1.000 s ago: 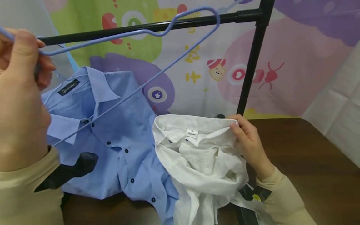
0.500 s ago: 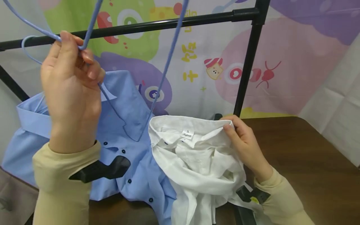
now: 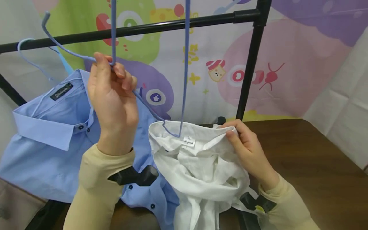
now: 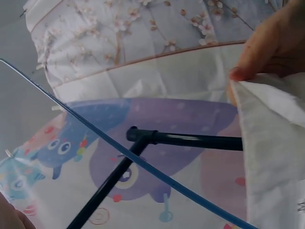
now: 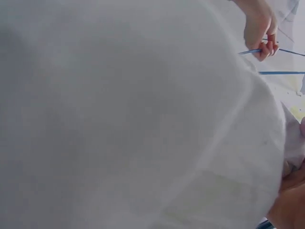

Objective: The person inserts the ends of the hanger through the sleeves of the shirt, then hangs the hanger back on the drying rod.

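My left hand [image 3: 115,105] pinches a blue wire hanger [image 3: 186,64] at the base of its hook, in the head view. One arm of the hanger points up out of view. The other end dips to the opening of a white shirt [image 3: 201,172], overlapping the inside of its collar near the size label [image 3: 189,140]. My right hand [image 3: 248,150] grips the collar's right end between thumb and fingers. White cloth [image 5: 124,119] fills most of the right wrist view. In the left wrist view, the hanger wire [image 4: 157,174] slants past the held collar edge [image 4: 243,124].
A blue shirt [image 3: 43,159] hangs on the left from another hanger [image 3: 21,48] hooked over a black rack bar [image 3: 149,27]. The rack's upright post [image 3: 250,64] stands behind the white shirt. A brown table [image 3: 310,166] extends to the right. A printed cartoon curtain [image 3: 207,95] covers the back.
My left hand has come rightward with the hanger, turning it from lying sideways to upright, its lower end now at the white shirt's collar. My right hand keeps its grip.
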Available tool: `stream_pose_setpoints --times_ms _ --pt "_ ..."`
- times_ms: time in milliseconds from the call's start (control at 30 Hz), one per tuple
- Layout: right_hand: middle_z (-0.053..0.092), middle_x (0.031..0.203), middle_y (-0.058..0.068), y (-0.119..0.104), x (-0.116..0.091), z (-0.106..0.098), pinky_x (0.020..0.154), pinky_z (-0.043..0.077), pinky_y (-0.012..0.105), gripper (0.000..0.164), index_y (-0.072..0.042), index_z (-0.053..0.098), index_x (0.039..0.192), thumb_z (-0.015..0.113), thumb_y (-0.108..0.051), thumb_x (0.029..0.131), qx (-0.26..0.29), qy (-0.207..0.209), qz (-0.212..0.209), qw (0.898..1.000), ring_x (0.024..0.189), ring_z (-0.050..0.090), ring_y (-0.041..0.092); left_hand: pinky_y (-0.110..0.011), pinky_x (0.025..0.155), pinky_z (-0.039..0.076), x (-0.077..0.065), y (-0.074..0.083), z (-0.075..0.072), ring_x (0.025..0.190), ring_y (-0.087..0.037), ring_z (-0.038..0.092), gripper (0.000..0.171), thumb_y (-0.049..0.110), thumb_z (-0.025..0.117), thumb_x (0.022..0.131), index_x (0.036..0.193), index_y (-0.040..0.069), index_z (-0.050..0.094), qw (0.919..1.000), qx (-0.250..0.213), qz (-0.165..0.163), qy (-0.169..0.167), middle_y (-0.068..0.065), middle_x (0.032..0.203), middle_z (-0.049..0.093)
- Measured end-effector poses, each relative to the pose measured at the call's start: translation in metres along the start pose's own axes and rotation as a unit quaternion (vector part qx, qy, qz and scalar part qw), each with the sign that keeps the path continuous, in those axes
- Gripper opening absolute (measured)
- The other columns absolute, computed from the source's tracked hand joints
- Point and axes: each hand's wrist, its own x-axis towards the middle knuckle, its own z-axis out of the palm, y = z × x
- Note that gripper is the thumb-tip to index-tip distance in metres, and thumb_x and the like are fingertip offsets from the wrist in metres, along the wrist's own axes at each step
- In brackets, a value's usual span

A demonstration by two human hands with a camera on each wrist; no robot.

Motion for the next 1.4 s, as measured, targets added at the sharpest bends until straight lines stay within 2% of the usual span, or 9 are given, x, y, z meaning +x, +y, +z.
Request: stream_pose_setpoints --times_ms 100,300,567,733,967,1067,1233,1300,1400 --pt "0.058 0.101 -0.005 -0.004 0.000 -0.001 0.084 0.042 0.017 0.018 0.005 0.054 0.102 0.044 -0.008 0.095 -0.001 -0.003 -0.005 1.000 0.096 0.054 0.007 -0.024 0.047 0.024 -0.006 -0.004 -0.004 0.046 -0.015 0.028 0.026 0.014 0.033 0.099 0.081 0.000 0.046 1.0000 0.007 -0.001 -0.007 -0.007 0.058 0.040" --pt "0.060 0.101 -0.002 -0.009 0.000 -0.003 0.082 0.044 0.019 0.018 0.006 0.054 0.101 0.042 -0.006 0.095 0.009 0.015 -0.005 1.000 0.096 0.055 0.010 -0.019 0.047 0.027 -0.013 -0.015 -0.008 0.047 -0.011 0.032 0.026 0.013 0.034 0.098 0.079 0.004 0.048 0.9972 0.067 0.016 -0.030 -0.003 0.057 0.043" --pt "0.065 0.095 0.004 -0.018 -0.001 -0.002 0.068 0.049 0.019 0.014 0.014 0.050 0.096 0.041 0.005 0.092 0.102 0.079 -0.050 0.990 0.088 0.060 0.015 -0.019 0.046 0.022 -0.024 -0.034 -0.018 0.046 -0.010 0.030 0.022 0.005 0.038 0.096 0.077 0.004 0.049 0.9872 0.142 0.026 -0.068 -0.001 0.055 0.039" --pt "0.067 0.091 0.009 -0.027 -0.002 -0.003 0.065 0.050 0.022 0.013 0.014 0.052 0.095 0.041 0.010 0.090 0.135 0.115 -0.077 0.981 0.084 0.063 0.020 -0.019 0.046 0.019 -0.028 -0.043 -0.027 0.048 -0.010 0.029 0.020 0.002 0.041 0.094 0.077 0.005 0.049 0.9753 0.183 0.050 -0.113 0.000 0.055 0.038" --pt "0.068 0.090 0.016 -0.032 -0.001 -0.009 0.064 0.053 0.025 0.012 0.014 0.053 0.095 0.042 0.011 0.089 0.187 0.157 -0.100 0.965 0.079 0.066 0.024 -0.020 0.042 0.014 -0.031 -0.045 -0.038 0.044 -0.009 0.022 0.015 0.003 0.042 0.094 0.081 0.009 0.045 0.9617 0.197 0.080 -0.174 0.002 0.055 0.031" --pt "0.068 0.090 0.017 -0.032 0.000 -0.011 0.061 0.053 0.025 0.013 0.015 0.053 0.094 0.042 0.011 0.089 0.188 0.161 -0.101 0.964 0.078 0.067 0.024 -0.021 0.041 0.015 -0.033 -0.045 -0.041 0.042 -0.009 0.021 0.015 0.003 0.041 0.093 0.081 0.010 0.045 0.9516 0.218 0.086 -0.199 0.002 0.054 0.028" --pt "0.068 0.088 0.017 -0.031 0.000 -0.016 0.057 0.052 0.023 0.012 0.017 0.054 0.093 0.044 0.011 0.088 0.180 0.181 -0.098 0.962 0.075 0.067 0.023 -0.022 0.041 0.016 -0.038 -0.044 -0.044 0.042 -0.010 0.022 0.014 0.004 0.040 0.093 0.082 0.011 0.045 0.9295 0.258 0.088 -0.248 0.001 0.056 0.027" --pt "0.068 0.087 0.017 -0.032 0.000 -0.016 0.057 0.052 0.022 0.012 0.017 0.054 0.092 0.045 0.011 0.088 0.178 0.184 -0.098 0.962 0.075 0.067 0.023 -0.022 0.041 0.017 -0.038 -0.046 -0.045 0.042 -0.010 0.023 0.013 0.005 0.041 0.093 0.082 0.012 0.045 0.9241 0.267 0.084 -0.260 0.000 0.057 0.027" --pt "0.068 0.087 0.017 -0.032 0.000 -0.014 0.057 0.052 0.022 0.012 0.016 0.054 0.092 0.044 0.011 0.088 0.181 0.174 -0.097 0.963 0.075 0.067 0.023 -0.022 0.040 0.017 -0.037 -0.049 -0.048 0.042 -0.010 0.024 0.015 0.005 0.041 0.093 0.081 0.014 0.045 0.9232 0.276 0.062 -0.260 0.001 0.057 0.028"
